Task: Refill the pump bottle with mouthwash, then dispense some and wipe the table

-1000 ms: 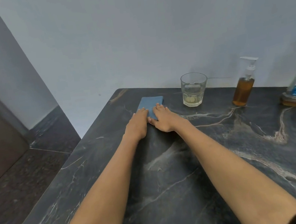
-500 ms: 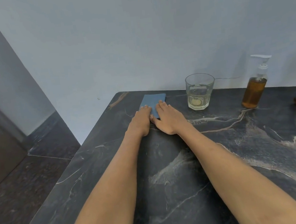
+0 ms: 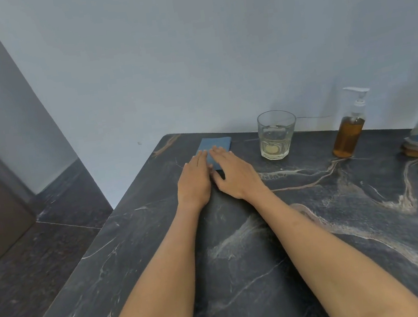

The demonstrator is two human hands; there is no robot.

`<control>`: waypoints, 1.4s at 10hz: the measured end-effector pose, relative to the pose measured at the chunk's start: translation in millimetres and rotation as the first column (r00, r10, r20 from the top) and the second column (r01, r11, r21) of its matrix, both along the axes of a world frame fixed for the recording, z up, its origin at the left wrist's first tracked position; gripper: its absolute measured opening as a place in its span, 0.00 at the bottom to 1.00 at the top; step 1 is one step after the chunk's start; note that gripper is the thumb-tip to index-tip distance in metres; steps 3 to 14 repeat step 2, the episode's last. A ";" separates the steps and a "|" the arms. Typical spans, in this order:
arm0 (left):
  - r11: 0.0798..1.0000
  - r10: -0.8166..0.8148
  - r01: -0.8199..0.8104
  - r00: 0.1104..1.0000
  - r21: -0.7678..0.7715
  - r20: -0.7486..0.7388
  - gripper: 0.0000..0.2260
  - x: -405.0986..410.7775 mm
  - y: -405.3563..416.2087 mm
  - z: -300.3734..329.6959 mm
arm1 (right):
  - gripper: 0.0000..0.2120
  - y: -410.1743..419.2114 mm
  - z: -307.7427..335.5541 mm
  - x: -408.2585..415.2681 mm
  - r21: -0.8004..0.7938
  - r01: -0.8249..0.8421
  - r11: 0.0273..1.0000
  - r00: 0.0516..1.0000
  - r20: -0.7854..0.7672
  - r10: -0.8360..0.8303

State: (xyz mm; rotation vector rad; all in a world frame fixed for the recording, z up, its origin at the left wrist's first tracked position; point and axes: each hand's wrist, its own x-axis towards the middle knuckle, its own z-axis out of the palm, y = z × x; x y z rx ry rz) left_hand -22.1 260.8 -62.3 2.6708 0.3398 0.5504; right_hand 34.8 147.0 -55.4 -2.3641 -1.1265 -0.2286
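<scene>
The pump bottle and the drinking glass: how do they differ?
The pump bottle is narrow, closed by a white pump and nearly full of amber liquid; the drinking glass is wide, open-topped, with only a little pale liquid at the bottom. The bottle stands taller. Both are clear, upright on the dark marble table near the wall.
</scene>
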 end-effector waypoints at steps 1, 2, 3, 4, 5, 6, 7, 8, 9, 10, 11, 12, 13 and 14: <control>1.000 -0.015 0.017 0.998 -0.023 0.064 0.21 -26.6 -15.6 3.4 | 0.26 -17.7 3.4 -25.4 0.124 -0.098 0.987 0.995 0.027 0.095; 0.999 -0.041 0.045 0.993 -0.029 0.113 0.23 -53.8 -31.0 2.4 | 0.27 -36.7 4.5 -49.7 0.154 -0.159 0.975 0.987 0.030 0.156; 0.999 -0.041 0.045 0.993 -0.029 0.113 0.23 -53.8 -31.0 2.4 | 0.27 -36.7 4.5 -49.7 0.154 -0.159 0.975 0.987 0.030 0.156; 0.999 -0.041 0.045 0.993 -0.029 0.113 0.23 -53.8 -31.0 2.4 | 0.27 -36.7 4.5 -49.7 0.154 -0.159 0.975 0.987 0.030 0.156; 0.999 -0.041 0.045 0.993 -0.029 0.113 0.23 -53.8 -31.0 2.4 | 0.27 -36.7 4.5 -49.7 0.154 -0.159 0.975 0.987 0.030 0.156; 0.999 -0.041 0.045 0.993 -0.029 0.113 0.23 -53.8 -31.0 2.4 | 0.27 -36.7 4.5 -49.7 0.154 -0.159 0.975 0.987 0.030 0.156; 0.999 -0.041 0.045 0.993 -0.029 0.113 0.23 -53.8 -31.0 2.4 | 0.27 -36.7 4.5 -49.7 0.154 -0.159 0.975 0.987 0.030 0.156; 0.999 -0.041 0.045 0.993 -0.029 0.113 0.23 -53.8 -31.0 2.4 | 0.27 -36.7 4.5 -49.7 0.154 -0.159 0.975 0.987 0.030 0.156; 0.999 -0.041 0.045 0.993 -0.029 0.113 0.23 -53.8 -31.0 2.4 | 0.27 -36.7 4.5 -49.7 0.154 -0.159 0.975 0.987 0.030 0.156; 0.999 -0.041 0.045 0.993 -0.029 0.113 0.23 -53.8 -31.0 2.4 | 0.27 -36.7 4.5 -49.7 0.154 -0.159 0.975 0.987 0.030 0.156; 0.999 -0.041 0.045 0.993 -0.029 0.113 0.23 -53.8 -31.0 2.4 | 0.27 -36.7 4.5 -49.7 0.154 -0.159 0.975 0.987 0.030 0.156; 0.999 -0.041 0.045 0.993 -0.029 0.113 0.23 -53.8 -31.0 2.4 | 0.27 -36.7 4.5 -49.7 0.154 -0.159 0.975 0.987 0.030 0.156; 0.999 -0.041 0.045 0.993 -0.029 0.113 0.23 -53.8 -31.0 2.4 | 0.27 -36.7 4.5 -49.7 0.154 -0.159 0.975 0.987 0.030 0.156; 0.999 -0.041 0.045 0.993 -0.029 0.113 0.23 -53.8 -31.0 2.4 | 0.27 -36.7 4.5 -49.7 0.154 -0.159 0.975 0.987 0.030 0.156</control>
